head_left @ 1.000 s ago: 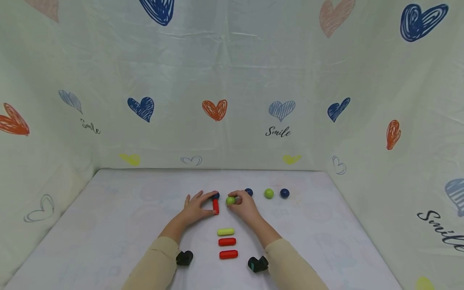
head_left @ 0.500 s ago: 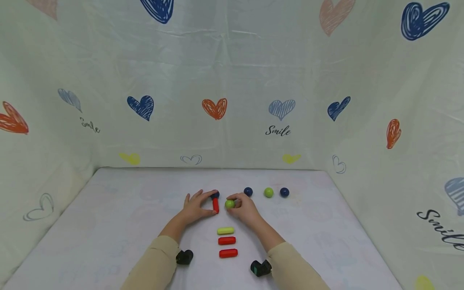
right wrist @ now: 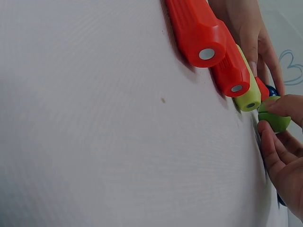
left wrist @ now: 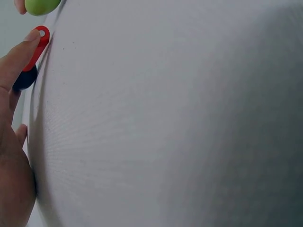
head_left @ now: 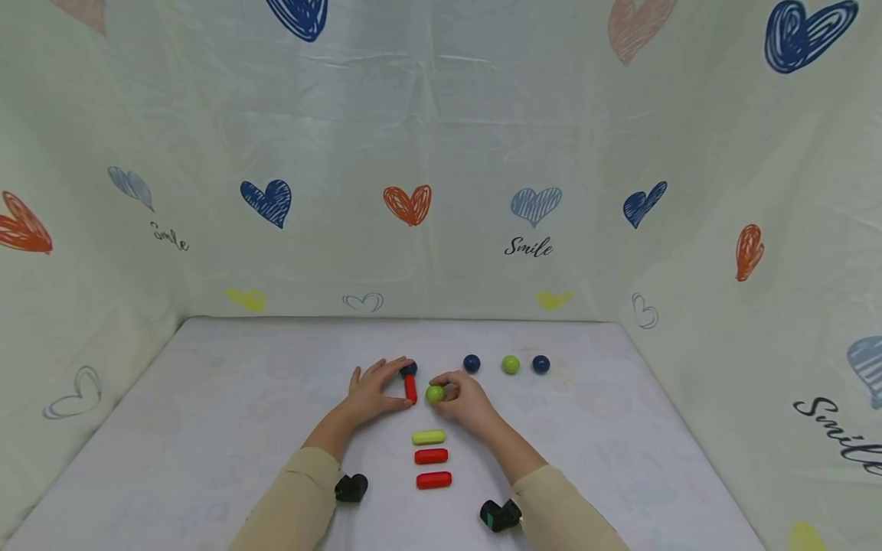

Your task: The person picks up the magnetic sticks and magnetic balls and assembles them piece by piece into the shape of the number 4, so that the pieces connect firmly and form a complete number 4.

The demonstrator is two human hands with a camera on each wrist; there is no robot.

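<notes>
Between thumb and fingers, my left hand (head_left: 372,392) holds a red rod (head_left: 410,389) with a dark blue ball (head_left: 409,369) at its far end. In the left wrist view, the thumb lies on the rod's near end, where a round silvery disc shows. Just to the right, my right hand (head_left: 468,401) pinches a green ball (head_left: 435,394), a small gap away from the red rod. Nearer the body lie a yellow-green rod (head_left: 429,437) and two red rods, a middle one (head_left: 431,456) and a front one (head_left: 433,480). Silvery discs show on their ends in the right wrist view.
Behind the right hand, a blue ball (head_left: 472,363), a green ball (head_left: 510,364) and another blue ball (head_left: 540,364) stand in a row. A white cloth covers the table (head_left: 207,428). A heart-printed curtain (head_left: 468,283) rises at its back edge.
My right hand has brought the green ball slightly toward the body, to beside the red rod's near end. The left hand, red rod and blue ball have stayed in place.
</notes>
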